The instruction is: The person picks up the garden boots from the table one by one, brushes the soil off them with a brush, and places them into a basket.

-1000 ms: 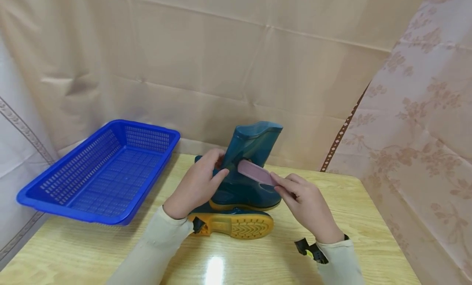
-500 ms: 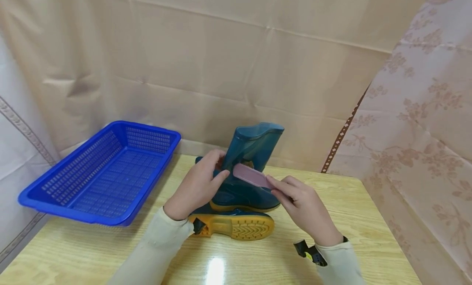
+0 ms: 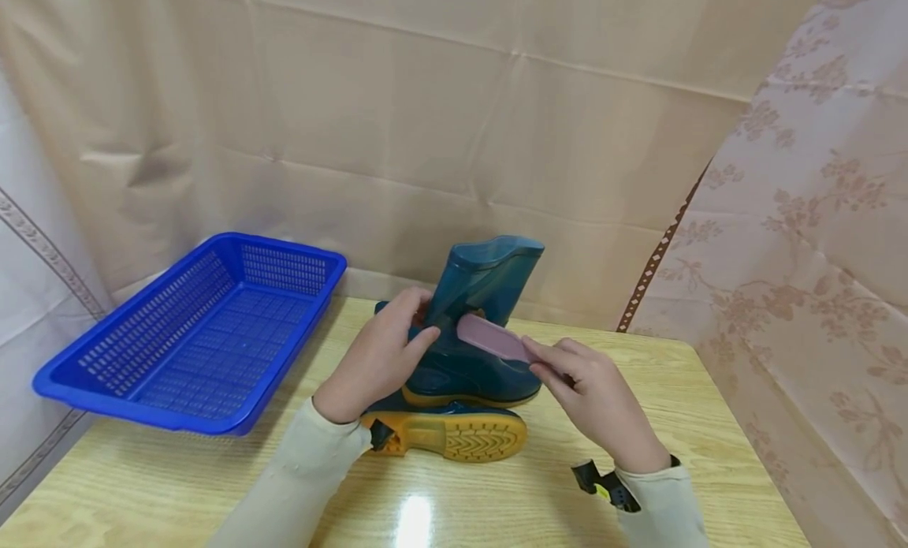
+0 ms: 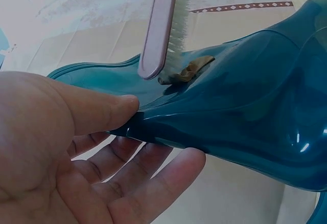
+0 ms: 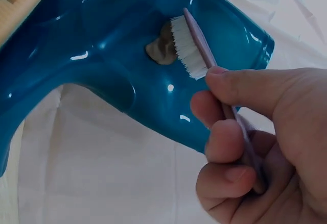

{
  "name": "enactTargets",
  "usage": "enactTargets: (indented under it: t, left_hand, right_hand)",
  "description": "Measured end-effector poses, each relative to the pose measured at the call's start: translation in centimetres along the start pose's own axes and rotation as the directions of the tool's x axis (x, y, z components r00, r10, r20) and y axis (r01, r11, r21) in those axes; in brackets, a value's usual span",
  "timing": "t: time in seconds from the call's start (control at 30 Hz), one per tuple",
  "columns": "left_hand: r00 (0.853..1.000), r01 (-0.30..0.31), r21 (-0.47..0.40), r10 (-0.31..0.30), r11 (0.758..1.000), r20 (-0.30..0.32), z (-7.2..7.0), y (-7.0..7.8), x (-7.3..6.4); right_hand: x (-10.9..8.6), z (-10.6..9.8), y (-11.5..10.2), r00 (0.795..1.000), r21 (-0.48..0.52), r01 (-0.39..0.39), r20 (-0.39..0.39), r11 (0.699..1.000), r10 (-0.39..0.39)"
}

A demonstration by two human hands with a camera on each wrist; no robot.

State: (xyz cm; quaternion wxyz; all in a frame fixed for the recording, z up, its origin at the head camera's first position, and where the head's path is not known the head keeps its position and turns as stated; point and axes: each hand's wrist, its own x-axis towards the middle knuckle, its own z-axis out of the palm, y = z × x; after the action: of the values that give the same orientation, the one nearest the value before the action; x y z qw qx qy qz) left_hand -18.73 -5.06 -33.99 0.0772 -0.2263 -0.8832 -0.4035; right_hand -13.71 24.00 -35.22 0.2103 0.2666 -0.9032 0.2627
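A teal rubber boot (image 3: 482, 276) with a yellow sole stands upright, its shaft leaning a little to the right. My left hand (image 3: 379, 355) holds the shaft from the left, thumb on the near side and fingers behind. In my right hand (image 3: 592, 394) is a pink scrub brush (image 3: 493, 339), gripped by its handle. Its white bristles (image 5: 188, 48) face the shaft, right at a brown mud-like clump (image 5: 162, 48) stuck there. A second boot (image 3: 485, 436) lies on its side in front, showing its yellow sole; the left arm partly hides it.
A blue plastic basket (image 3: 244, 351) with slotted walls stands at the left of the wooden table (image 3: 638, 374). Behind the table hangs a beige cloth (image 3: 383, 122), with a floral curtain (image 3: 816, 256) along the right side.
The brush in my right hand shifts left and slightly down across the shaft, then back to the right. My left hand and both boots stay nearly in place.
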Motion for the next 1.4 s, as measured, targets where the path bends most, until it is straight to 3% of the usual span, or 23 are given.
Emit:
enactTargets:
  t: [0.2, 0.67, 0.9, 1.0, 1.4]
  left_hand:
    - [1.0, -0.002, -0.009, 0.002, 1.0, -0.001, -0.1, 0.0, 0.0]
    - [1.0, -0.022, 0.008, 0.022, 1.0, -0.004, -0.2, 0.0, 0.0]
    - [1.0, -0.016, -0.009, 0.016, 1.0, 0.0, -0.2, 0.1, 0.0]
    - [1.0, -0.011, -0.019, 0.011, 1.0, 0.004, -0.2, 0.1, -0.1]
    - [0.998, 0.047, -0.059, -0.049, 0.997, -0.026, -0.2, 0.0, 0.1]
  right_hand:
    - [0.2, 0.5, -0.3, 0.997, -0.038, 0.079, -0.005, 0.996, -0.079]
    - [-0.1, 0.0, 0.0, 0.998, -0.09, -0.054, -0.042, 0.994, 0.051]
    - [0.1, 0.5, -0.3, 0.988, -0.078, 0.093, -0.116, 0.993, -0.102]
    - [0.2, 0.9, -0.4, 0.984, -0.074, 0.12, -0.124, 0.99, -0.129]
    - [0.1, 0.8, -0.4, 0.988, -0.122, -0.019, -0.155, 0.992, 0.0]
